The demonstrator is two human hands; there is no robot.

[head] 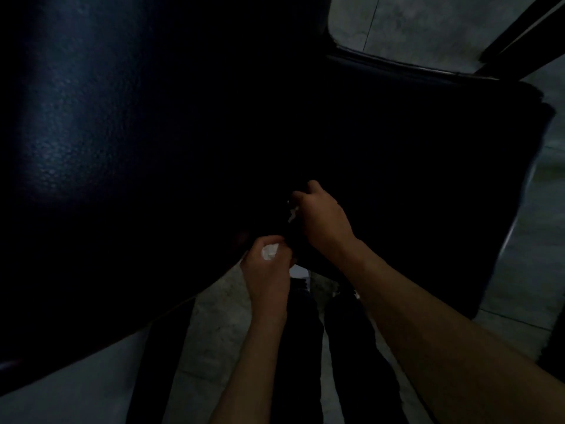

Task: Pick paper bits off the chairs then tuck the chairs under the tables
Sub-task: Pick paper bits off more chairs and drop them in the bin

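Two paper bits: one in left hand (269, 264), other (291, 211) pinched by right hand (321, 218).

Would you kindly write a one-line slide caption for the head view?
Dim view: right hand pinches a paper bit over a dark seat; left hand holds collected paper.
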